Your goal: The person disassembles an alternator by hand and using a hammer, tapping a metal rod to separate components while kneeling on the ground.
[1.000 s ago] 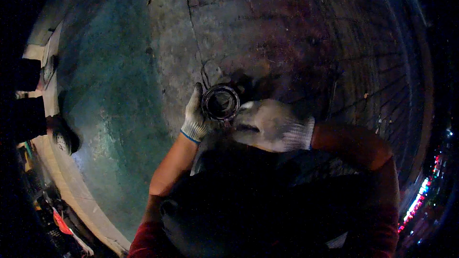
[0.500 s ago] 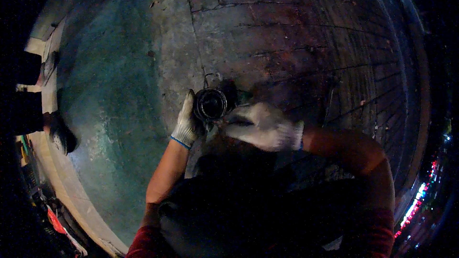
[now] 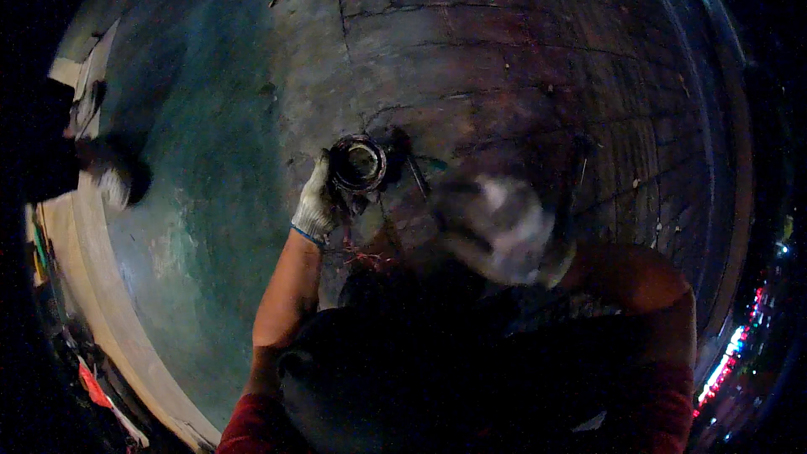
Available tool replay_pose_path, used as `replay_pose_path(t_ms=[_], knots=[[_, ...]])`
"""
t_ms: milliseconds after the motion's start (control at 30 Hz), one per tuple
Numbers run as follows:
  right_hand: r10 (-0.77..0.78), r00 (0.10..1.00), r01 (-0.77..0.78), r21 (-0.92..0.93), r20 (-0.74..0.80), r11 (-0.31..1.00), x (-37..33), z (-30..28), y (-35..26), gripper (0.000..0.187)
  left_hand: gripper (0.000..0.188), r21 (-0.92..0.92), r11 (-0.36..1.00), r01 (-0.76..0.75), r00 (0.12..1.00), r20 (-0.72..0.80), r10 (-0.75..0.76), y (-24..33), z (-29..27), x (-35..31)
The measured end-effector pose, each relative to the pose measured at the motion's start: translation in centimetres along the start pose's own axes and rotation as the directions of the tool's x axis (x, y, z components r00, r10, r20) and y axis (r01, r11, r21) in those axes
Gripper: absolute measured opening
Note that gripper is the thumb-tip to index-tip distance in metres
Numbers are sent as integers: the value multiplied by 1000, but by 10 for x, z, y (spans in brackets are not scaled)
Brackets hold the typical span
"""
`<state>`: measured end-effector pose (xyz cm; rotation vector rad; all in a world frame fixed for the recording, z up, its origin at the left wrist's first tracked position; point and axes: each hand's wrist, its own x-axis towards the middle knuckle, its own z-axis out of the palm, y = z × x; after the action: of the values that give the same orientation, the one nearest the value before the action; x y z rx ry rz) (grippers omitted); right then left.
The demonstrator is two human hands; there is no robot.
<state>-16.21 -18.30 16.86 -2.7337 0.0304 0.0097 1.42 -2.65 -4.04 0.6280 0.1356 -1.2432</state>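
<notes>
While the gloved left hand (image 3: pixel 316 206) closes its fingers on the left side of a dark round metal ring (image 3: pixel 357 164), the ring sits low over the brick floor (image 3: pixel 521 59). To the right, apart from it, the gloved right hand (image 3: pixel 502 231) is blurred; its grip cannot be told. A greenish concrete strip (image 3: pixel 210 168) lies on the left.

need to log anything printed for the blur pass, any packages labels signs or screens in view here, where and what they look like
No package, label, sign or screen can be made out.
Nearest to one: a row of small red and white lights along the dark lower right rim, too blurred to tell what they are.
</notes>
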Motion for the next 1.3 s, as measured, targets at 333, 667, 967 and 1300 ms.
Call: replay_pose_path(t_ms=[333,667,967,1300], knots=[[592,745,-662,-452,-307,598,-151,22,271,48,77,55,997,-59,996,-58,62,2,-6,-14],[847,487,-580,-645,214,497,-208,66,304,62,52,102,982,-160,986,73,153,2,-52,-11],[841,503,-513,-714,201,477,-192,55,313,70,49,104,993,-59,997,58,53,11,-14,-20],[912,365,-656,-643,188,395,-175,71,306,80,59,168,985,-30,994,105,12,12,-13,-27]])
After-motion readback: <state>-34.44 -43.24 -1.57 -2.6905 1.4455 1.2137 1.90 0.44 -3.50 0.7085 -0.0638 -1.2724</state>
